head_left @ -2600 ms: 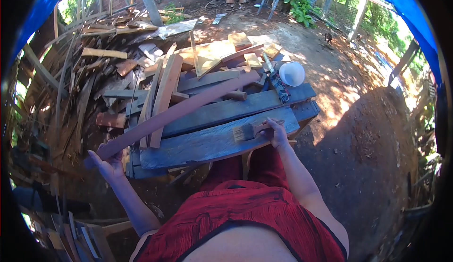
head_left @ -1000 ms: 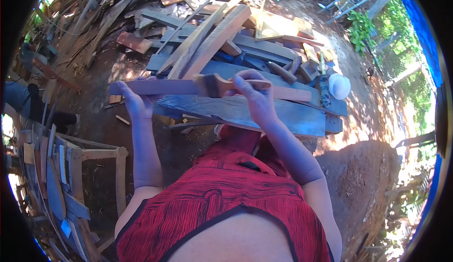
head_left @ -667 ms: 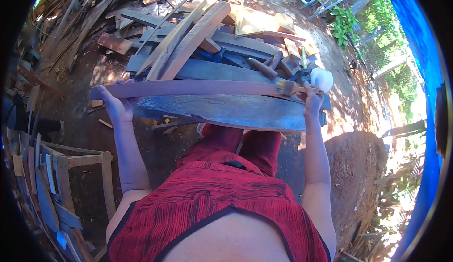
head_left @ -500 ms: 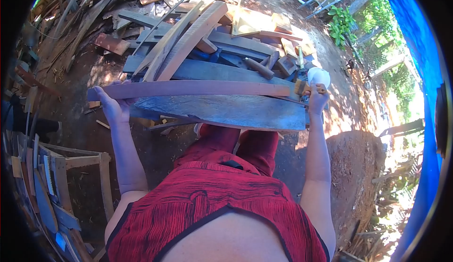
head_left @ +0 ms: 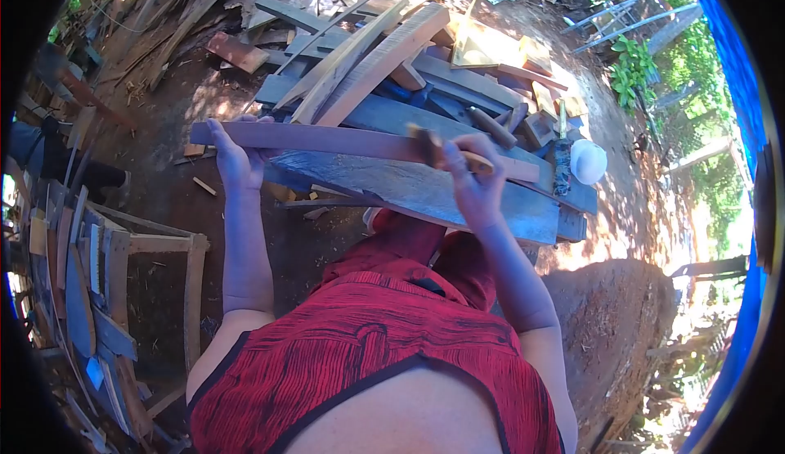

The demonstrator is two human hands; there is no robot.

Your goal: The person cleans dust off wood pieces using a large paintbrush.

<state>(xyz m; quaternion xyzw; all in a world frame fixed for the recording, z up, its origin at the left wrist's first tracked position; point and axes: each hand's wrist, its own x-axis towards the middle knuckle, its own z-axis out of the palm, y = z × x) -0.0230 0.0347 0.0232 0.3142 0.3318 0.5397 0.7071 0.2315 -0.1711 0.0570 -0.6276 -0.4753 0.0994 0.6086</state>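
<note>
My left hand point(head_left: 238, 159) grips the left end of a long reddish wooden strip point(head_left: 335, 140), thumb on the near side, the other fingers partly hidden behind it. The strip stretches across a grey plank bench point(head_left: 409, 184) and its right end lies over the bench top. Wrapped round a paintbrush point(head_left: 474, 160) by its handle, my right hand point(head_left: 474, 180) is over the right half of the strip. The brush's bristles are blurred and sit against or just above the wood; contact cannot be made out.
Behind the strip, the bench carries stacked boards point(head_left: 384, 69), a wooden mallet-like piece point(head_left: 493, 127) and a white container point(head_left: 587, 162) at the right end. A wooden frame point(head_left: 163, 244) stands at left. Part of another person point(head_left: 82, 172) shows at the far left.
My right hand has moved left along the strip with the paintbrush, from its right end towards the middle. My left hand keeps its hold. The whole view has shifted a little.
</note>
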